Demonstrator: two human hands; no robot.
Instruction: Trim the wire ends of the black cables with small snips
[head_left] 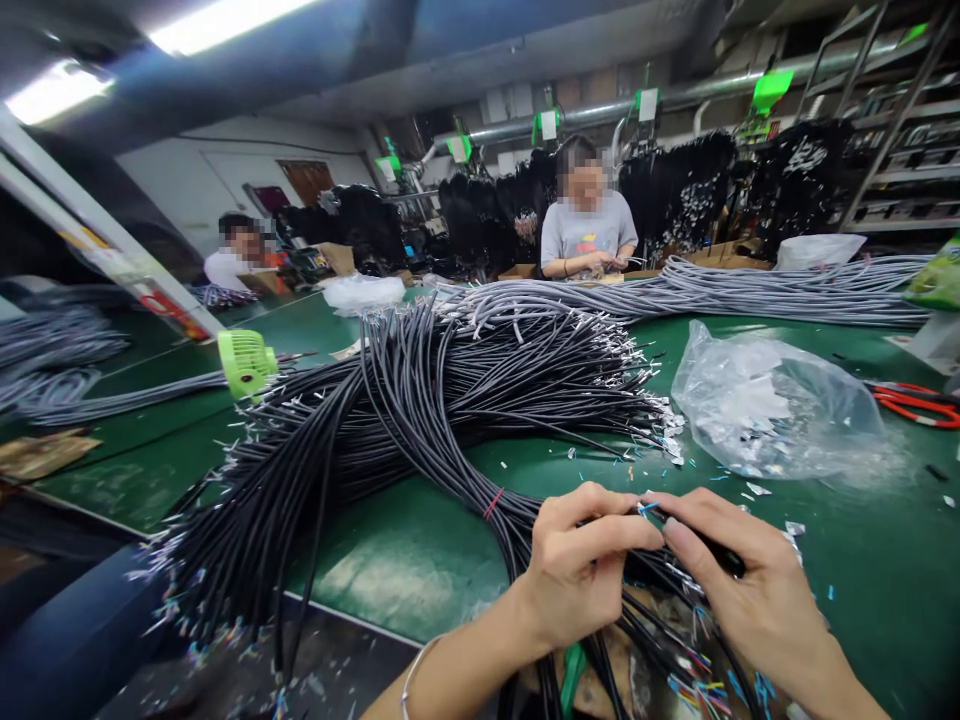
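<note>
Close to the front edge of the green table, my left hand (581,565) pinches the thin blue wires (648,509) at a black cable's end. Touching the same spot from the right, my right hand (750,580) has thumb and forefinger closed around the black cable. A bundle of black cables (457,450), tied with a red band (493,503), runs beneath my left hand. Below both hands hang cable ends with coloured wires (697,690). The large pile of black cables (525,385) lies behind them.
A clear plastic bag (780,410) with scraps sits at the right, near red-handled scissors (919,403). Grey cables (787,290) stretch across the back. A small green fan (246,363) stands left. Two people (589,230) sit across the table. Wire scraps dot the surface.
</note>
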